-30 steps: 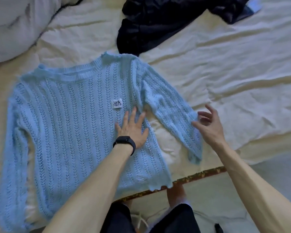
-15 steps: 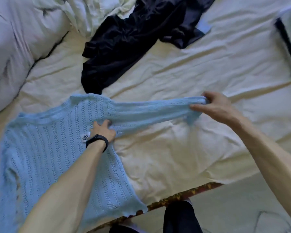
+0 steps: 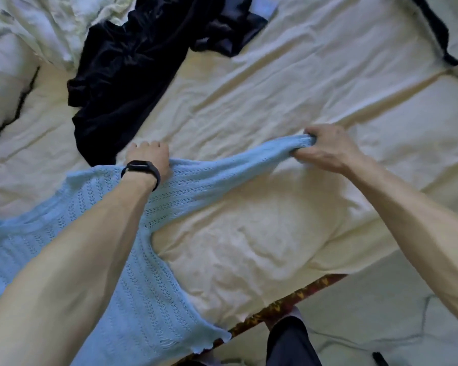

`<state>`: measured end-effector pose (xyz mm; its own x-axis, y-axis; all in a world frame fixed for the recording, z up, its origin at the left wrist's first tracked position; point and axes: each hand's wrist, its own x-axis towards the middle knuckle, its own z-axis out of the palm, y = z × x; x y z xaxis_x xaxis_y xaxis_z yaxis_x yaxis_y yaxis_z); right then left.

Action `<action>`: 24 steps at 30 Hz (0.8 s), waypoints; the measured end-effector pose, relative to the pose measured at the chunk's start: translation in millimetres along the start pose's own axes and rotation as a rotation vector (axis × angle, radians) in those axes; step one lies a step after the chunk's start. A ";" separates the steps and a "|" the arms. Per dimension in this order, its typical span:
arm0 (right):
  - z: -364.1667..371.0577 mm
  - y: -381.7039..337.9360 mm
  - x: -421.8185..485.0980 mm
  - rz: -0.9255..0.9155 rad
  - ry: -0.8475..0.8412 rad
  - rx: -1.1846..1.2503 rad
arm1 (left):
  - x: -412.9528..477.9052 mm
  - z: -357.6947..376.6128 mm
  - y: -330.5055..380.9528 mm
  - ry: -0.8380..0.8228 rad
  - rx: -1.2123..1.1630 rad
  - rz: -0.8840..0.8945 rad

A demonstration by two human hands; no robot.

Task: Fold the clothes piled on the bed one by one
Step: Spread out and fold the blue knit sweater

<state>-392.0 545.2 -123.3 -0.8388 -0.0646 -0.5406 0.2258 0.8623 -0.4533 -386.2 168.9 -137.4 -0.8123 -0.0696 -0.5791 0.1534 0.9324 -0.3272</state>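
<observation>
Currently blue sweater (image 3: 148,273) lies flat at the bed's (image 3: 302,88) near edge — sleeve (image 3: 236,167) stretched taut, long axis pointing right. Right hand (image 3: 325,149) fingers clench the cuff; left hand (image 3: 148,157) fingers curl, gripping the shoulder. Dark garment (image 3: 122,75) farther up the bed.

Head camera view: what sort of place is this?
Most likely a bedroom. A wrinkled cream bed sheet fills the view, bunched white bedding lies at the far left, and a blue knit sweater and a dark garment lie on the sheet.
</observation>
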 end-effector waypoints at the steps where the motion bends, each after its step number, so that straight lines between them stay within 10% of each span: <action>1: -5.7 3.3 1.4 0.035 0.046 0.128 | -2.1 -1.1 1.9 0.001 -0.010 -0.054; 12: -17.1 74.6 -5.7 0.321 -0.019 0.512 | -46.1 -3.2 107.6 0.301 -0.475 0.020; 17: 12.5 77.0 -26.9 0.336 0.291 0.483 | -59.6 26.2 182.8 0.073 -0.428 0.149; 24: 15.4 63.8 -39.9 0.466 0.267 0.690 | -45.2 18.1 179.0 -0.019 -0.442 0.192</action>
<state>-336.5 595.0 -141.5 -0.6548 0.4132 -0.6329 0.7517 0.2689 -0.6022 -311.9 332.5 -183.2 -0.7819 0.1164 -0.6125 0.0428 0.9901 0.1335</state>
